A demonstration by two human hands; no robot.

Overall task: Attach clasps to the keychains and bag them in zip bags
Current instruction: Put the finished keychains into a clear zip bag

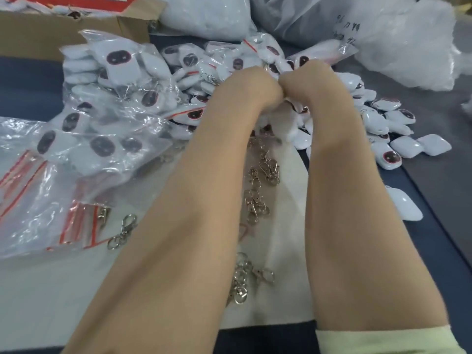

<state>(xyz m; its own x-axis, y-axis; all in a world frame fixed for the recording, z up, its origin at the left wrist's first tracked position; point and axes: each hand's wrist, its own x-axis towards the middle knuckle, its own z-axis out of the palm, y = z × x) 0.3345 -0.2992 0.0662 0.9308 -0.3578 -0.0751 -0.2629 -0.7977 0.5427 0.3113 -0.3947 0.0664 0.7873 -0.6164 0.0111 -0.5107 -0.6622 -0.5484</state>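
Observation:
My left hand (255,84) and my right hand (310,76) meet knuckle to knuckle over a pile of white keychains with dark oval faces (394,114). Both hands bend away from the camera, so their fingers and whatever they hold are hidden. A white keychain (279,118) shows just under the two wrists. Several loose metal clasps (265,166) lie on the white sheet (76,290) between my forearms, and one more clasp (125,228) lies to the left. Empty zip bags with red strips (23,175) lie at the left.
Bagged keychains (102,111) are heaped at the left behind the empty bags. A cardboard box (51,29) stands at the back left. Large crumpled plastic bags (408,34) fill the back right. A lone white keychain (406,205) lies on the dark blue table at the right.

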